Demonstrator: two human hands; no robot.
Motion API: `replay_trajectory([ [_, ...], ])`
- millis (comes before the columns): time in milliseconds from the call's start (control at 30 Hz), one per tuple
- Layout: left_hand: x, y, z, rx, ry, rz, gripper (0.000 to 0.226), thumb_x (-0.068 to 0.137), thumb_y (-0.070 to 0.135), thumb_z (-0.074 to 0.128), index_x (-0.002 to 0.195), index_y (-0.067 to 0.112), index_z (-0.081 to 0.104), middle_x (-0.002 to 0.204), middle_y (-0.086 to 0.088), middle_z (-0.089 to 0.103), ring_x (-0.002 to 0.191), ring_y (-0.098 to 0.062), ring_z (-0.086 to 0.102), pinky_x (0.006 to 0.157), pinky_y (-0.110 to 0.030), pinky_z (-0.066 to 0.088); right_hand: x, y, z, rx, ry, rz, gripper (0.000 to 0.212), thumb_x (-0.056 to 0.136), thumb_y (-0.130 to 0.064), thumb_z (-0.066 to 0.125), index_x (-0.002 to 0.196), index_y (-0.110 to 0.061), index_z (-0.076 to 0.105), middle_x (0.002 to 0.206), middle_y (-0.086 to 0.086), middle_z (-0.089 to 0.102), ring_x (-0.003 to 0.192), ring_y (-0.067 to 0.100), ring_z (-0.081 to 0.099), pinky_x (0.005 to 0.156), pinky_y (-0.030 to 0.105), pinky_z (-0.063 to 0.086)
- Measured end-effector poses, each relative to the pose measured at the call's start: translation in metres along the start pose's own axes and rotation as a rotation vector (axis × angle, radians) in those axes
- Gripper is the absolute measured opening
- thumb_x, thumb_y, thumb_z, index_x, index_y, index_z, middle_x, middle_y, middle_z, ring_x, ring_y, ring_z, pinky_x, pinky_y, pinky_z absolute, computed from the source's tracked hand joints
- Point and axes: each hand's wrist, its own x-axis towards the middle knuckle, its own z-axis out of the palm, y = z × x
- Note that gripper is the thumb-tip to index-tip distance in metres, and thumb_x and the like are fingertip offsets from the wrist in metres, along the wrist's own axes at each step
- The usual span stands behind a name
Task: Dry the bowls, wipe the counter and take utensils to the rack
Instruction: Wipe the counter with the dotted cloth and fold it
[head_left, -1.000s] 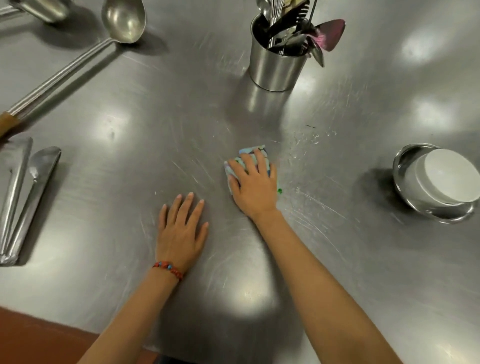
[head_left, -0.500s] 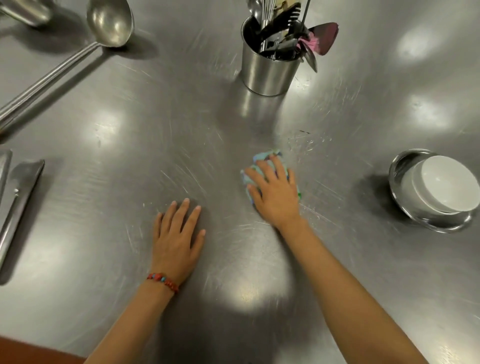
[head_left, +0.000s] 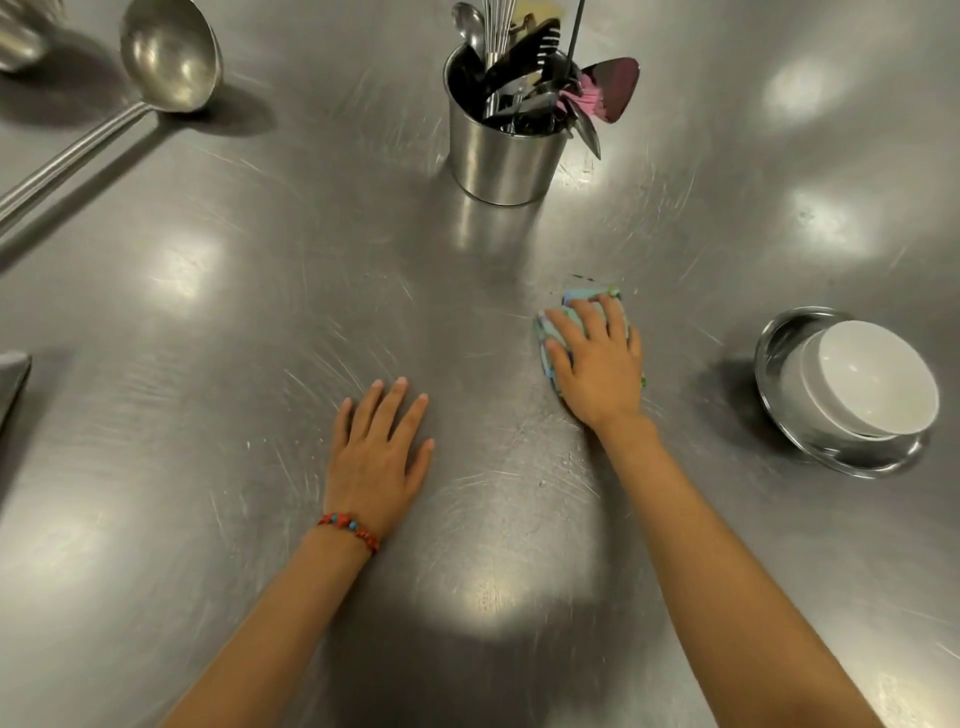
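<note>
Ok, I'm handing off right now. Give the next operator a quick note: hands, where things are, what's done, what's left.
Left hand: flat on the steel counter, holding nothing.
Right hand: pressing the blue cloth on the counter, mid-wipe.
White bowl sits nested in the steel bowl at right.
Utensil holder, full, stands at top centre; ladle lies top left.
Done: bowls look stacked; whether they are dry cannot be told.
Left: finish wiping, then carry the utensils to the rack, which is not in view.
</note>
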Motion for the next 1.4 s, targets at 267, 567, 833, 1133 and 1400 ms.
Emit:
replay_trajectory([
  [267,0.002,-0.002,0.003,0.042,0.032,0.024,0.049,0.086,0.035,0.037,0.121,0.009,0.058,0.129,-0.018,0.056,0.121,-0.038,0.050,0.101,-0.054,0.033,0.065,0.021,-0.005,0.018,0.029,0.264,0.039,0.095,-0.035,0.038,0.131,-0.026,0.047,0.146,0.004,0.037,0.139,0.028,0.019,0.110,0.046,0.020],
  [567,0.001,0.000,0.005,0.033,0.028,-0.002,0.050,0.086,0.036,0.035,0.124,0.009,0.056,0.131,-0.018,0.054,0.124,-0.037,0.047,0.103,-0.054,0.033,0.025,-0.039,0.012,-0.004,-0.055,-0.233,0.037,0.093,-0.035,0.044,0.128,-0.028,0.053,0.139,0.003,0.048,0.138,0.029,0.029,0.107,0.049,0.025],
  [833,0.002,-0.002,0.005,0.022,0.057,0.013,0.048,0.087,0.034,0.037,0.123,0.008,0.057,0.130,-0.018,0.055,0.123,-0.037,0.048,0.102,-0.054,0.034,0.074,0.028,-0.004,-0.015,-0.034,0.038,0.038,0.096,-0.036,0.037,0.130,-0.025,0.048,0.143,0.006,0.041,0.138,0.029,0.022,0.107,0.047,0.027],
  [1133,-0.002,-0.002,0.005,-0.016,0.032,0.005,0.050,0.087,0.035,0.035,0.123,0.008,0.057,0.131,-0.019,0.054,0.124,-0.038,0.046,0.104,-0.054,0.031,-0.031,-0.021,-0.004,-0.013,-0.092,0.004,0.039,0.095,-0.037,0.042,0.132,-0.028,0.049,0.144,0.003,0.043,0.141,0.028,0.021,0.108,0.047,0.023],
  [1400,-0.021,0.008,-0.010,-0.085,0.040,0.046,0.050,0.085,0.029,0.033,0.113,0.000,0.063,0.120,-0.024,0.061,0.115,-0.042,0.054,0.098,-0.058,0.037,-0.190,-0.073,-0.011,-0.044,-0.084,0.041,0.040,0.090,-0.042,0.035,0.121,-0.035,0.059,0.133,-0.002,0.057,0.129,0.027,0.046,0.101,0.049,0.038],
])
